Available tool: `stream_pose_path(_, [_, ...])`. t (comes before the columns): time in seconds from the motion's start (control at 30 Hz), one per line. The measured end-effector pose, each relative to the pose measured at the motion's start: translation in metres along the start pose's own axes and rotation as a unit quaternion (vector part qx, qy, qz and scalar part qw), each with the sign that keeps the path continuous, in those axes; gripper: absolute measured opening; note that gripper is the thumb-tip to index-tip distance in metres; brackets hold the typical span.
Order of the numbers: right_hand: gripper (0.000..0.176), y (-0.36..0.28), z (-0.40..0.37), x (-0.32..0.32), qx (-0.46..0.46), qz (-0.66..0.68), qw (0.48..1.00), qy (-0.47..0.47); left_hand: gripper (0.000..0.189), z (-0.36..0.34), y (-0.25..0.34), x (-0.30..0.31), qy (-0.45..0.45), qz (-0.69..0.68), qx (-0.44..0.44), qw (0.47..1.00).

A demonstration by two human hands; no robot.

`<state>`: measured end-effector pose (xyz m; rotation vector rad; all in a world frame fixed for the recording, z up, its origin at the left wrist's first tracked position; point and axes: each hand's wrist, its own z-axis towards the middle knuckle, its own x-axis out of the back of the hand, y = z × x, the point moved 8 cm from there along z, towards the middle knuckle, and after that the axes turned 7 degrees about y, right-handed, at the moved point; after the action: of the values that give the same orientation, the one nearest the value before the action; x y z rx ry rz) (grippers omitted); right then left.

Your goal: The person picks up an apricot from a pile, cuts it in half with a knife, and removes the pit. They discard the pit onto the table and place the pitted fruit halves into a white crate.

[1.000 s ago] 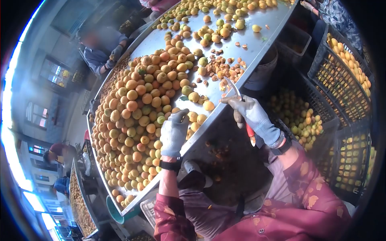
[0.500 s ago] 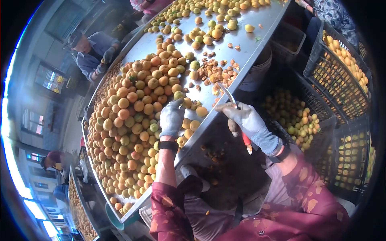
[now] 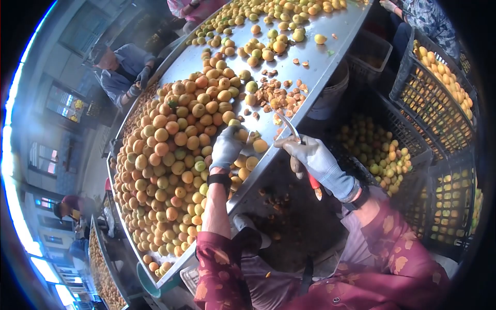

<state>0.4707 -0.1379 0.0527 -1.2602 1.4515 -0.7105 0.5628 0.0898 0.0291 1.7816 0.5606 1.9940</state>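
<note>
My left hand (image 3: pixel 226 148), in a pale work glove, is at the right edge of the apricot heap (image 3: pixel 170 139). Its fingers are curled against an apricot (image 3: pixel 241 135), and the far side of the grip is hidden. In my right hand (image 3: pixel 311 155), also gloved, is a knife with a curved metal blade (image 3: pixel 291 125) and a red handle (image 3: pixel 314 185). The blade points up and left over the table's rim. Small brown pits and fruit pieces (image 3: pixel 279 95) lie in a loose pile beyond the blade.
The metal table (image 3: pixel 227 57) has a raised rim along my side. Black crates of apricots (image 3: pixel 439 103) stand at the right, with a bucket (image 3: pixel 330 95) under the rim. Across the table a person (image 3: pixel 121 72) works with gloved hands. Another person's sleeve (image 3: pixel 431 26) shows top right.
My left hand has moved slightly right and down, its fingers now against an apricot near the rim. My right hand has shifted slightly left and down with the knife.
</note>
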Motion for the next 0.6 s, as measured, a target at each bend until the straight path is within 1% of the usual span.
stream_pose_path(0.03, [0.034,-0.002,-0.001,-0.001,0.001,0.001,1.0,-0.002,0.047,-0.005,-0.002,0.009,0.039,-0.049,-0.012,0.998])
stream_pose_path(0.07, [0.037,-0.003,-0.002,-0.002,-0.004,-0.005,1.0,-0.005,0.053,-0.009,-0.003,0.012,0.023,-0.196,-0.018,0.98])
stream_pose_path(0.1, [0.039,-0.003,-0.004,-0.005,-0.009,-0.011,1.0,-0.009,0.057,-0.022,0.011,0.021,0.018,-0.311,0.012,0.95])
stream_pose_path(0.17, [0.041,-0.002,-0.006,-0.009,-0.005,-0.029,0.999,-0.017,0.052,-0.046,0.026,0.041,0.024,-0.36,0.001,0.933])
stream_pose_path(0.23, [0.043,-0.001,-0.009,-0.014,-0.001,-0.047,0.999,-0.025,0.047,-0.075,0.034,0.054,0.007,-0.447,0.028,0.894])
stream_pose_path(0.27, [0.045,-0.002,-0.012,-0.018,0.0,-0.071,0.997,-0.036,0.044,-0.093,0.038,0.059,0.022,-0.458,0.115,0.881])
stream_pose_path(0.3, [0.046,-0.001,-0.015,-0.022,0.001,-0.094,0.994,-0.047,0.042,-0.104,0.025,0.052,0.028,-0.501,0.142,0.853])
stream_pose_path(0.33, [0.046,0.001,-0.016,-0.025,0.0,-0.094,0.994,-0.05,0.04,-0.119,0.031,0.062,0.068,-0.359,0.064,0.929])
stream_pose_path(0.37, [0.045,0.003,-0.018,-0.03,0.009,-0.099,0.992,-0.072,0.039,-0.133,0.044,0.067,0.106,-0.206,-0.014,0.973])
stream_pose_path(0.4, [0.045,0.005,-0.02,-0.034,0.017,-0.105,0.99,-0.092,0.045,-0.142,0.043,0.059,0.11,-0.343,0.019,0.933])
stream_pose_path(0.43, [0.045,0.01,-0.02,-0.035,0.015,-0.108,0.989,-0.095,0.053,-0.147,0.031,0.04,0.064,-0.602,0.086,0.792])
stream_pose_path(0.5, [0.043,0.02,-0.022,-0.047,0.037,-0.116,0.98,-0.156,0.059,-0.153,0.023,0.036,0.085,-0.447,0.06,0.889])
stream_pose_path(0.53, [0.043,0.023,-0.024,-0.05,0.035,-0.12,0.979,-0.158,0.059,-0.158,0.025,0.035,0.088,-0.449,0.063,0.887])
stream_pose_path(0.57, [0.04,0.024,-0.028,-0.053,0.03,-0.149,0.975,-0.165,0.059,-0.163,0.023,0.023,0.058,-0.611,0.143,0.776])
stream_pose_path(0.6, [0.038,0.025,-0.031,-0.056,0.026,-0.177,0.969,-0.17,0.06,-0.167,0.026,0.012,0.024,-0.746,0.215,0.63])
